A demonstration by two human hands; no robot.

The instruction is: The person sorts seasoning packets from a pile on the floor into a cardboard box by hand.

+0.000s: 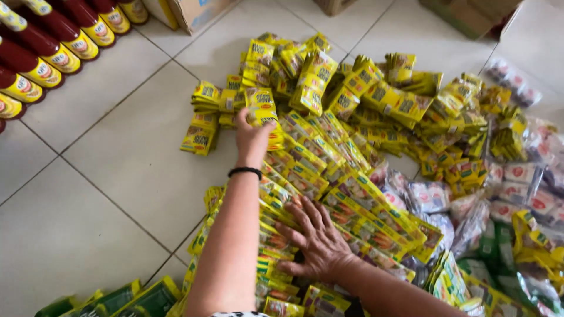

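A large heap of small yellow sachet strips (352, 117) covers the tiled floor. My left hand (251, 136), with a black band on its wrist, reaches forward and grips a bundle of yellow sachets (261, 105) at the heap's left side. My right hand (314, 235) lies flat, fingers spread, pressing on a row of yellow sachets (346, 205) close to me. Stacked bundles of sachets (202, 120) sit just left of my left hand.
Red sauce bottles (53, 44) with yellow labels line the top left. Clear and pink packets (517, 182) lie at right, green packets (135, 296) at the bottom left. Cardboard boxes (194, 12) stand at the back. Bare white tiles (106, 176) spread left.
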